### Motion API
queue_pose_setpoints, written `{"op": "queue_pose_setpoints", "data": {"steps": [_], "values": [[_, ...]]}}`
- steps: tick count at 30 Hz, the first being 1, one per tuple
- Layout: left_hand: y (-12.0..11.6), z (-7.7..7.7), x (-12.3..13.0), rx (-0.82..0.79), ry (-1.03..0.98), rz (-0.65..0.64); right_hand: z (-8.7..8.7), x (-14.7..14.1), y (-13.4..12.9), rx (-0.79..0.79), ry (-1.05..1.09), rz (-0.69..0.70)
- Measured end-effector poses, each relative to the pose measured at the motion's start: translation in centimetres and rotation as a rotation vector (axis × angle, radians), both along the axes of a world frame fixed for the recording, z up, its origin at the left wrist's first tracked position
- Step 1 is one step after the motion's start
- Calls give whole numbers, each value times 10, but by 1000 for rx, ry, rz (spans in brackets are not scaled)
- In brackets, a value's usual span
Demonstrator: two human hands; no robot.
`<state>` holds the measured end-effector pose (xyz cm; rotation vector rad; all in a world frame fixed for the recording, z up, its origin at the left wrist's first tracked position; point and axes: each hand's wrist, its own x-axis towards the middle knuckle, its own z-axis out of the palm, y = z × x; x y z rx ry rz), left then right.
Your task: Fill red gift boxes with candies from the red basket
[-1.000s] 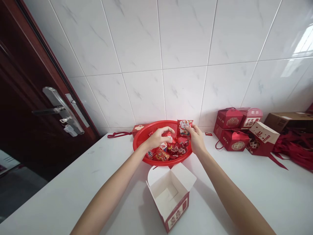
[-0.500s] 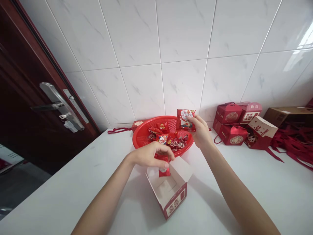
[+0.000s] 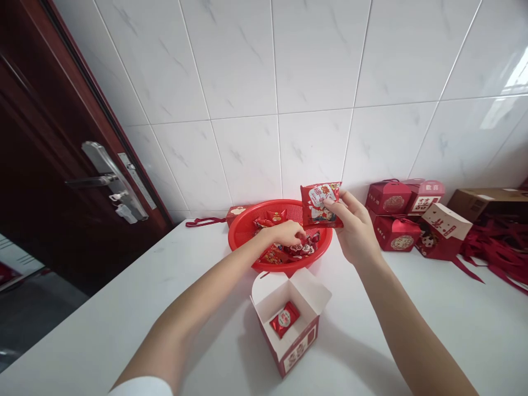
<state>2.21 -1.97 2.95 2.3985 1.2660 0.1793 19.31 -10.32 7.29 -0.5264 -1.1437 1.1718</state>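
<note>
Between the thumb and fingers of my right hand (image 3: 355,226) is a red printed snack packet (image 3: 320,204), raised over the right side of a red plastic basket (image 3: 236,242). My left hand (image 3: 289,233) reaches into that basket, its fingers pinched together among several wrapped candies (image 3: 303,247); what they grip is hidden. In front of the basket stands an open red-and-white gift box (image 3: 297,352), flaps spread. A single red wrapped candy (image 3: 284,319) lies inside it, on the bottom.
Folded red gift boxes (image 3: 390,198) are stacked against the tiled wall at the right. Beyond them sits a cardboard box (image 3: 487,203) beside a heap of dark red ribbons (image 3: 495,242). Behind the basket is another red box (image 3: 239,212) with a ribbon. A dark door (image 3: 49,137) stands at the left.
My left hand has let go of the red candy in the gift box and moved up into the basket. My right hand still holds the packet, now turned slightly and nearer.
</note>
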Motion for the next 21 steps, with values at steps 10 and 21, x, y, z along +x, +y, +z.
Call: {"op": "queue_pose_setpoints", "data": {"steps": [10,21], "values": [[26,-23,11,38,60,99,4,9,-1,43,-39,-87],[-49,23,-15,-115,-747,58,8,18,-3,114,-104,-157]]}}
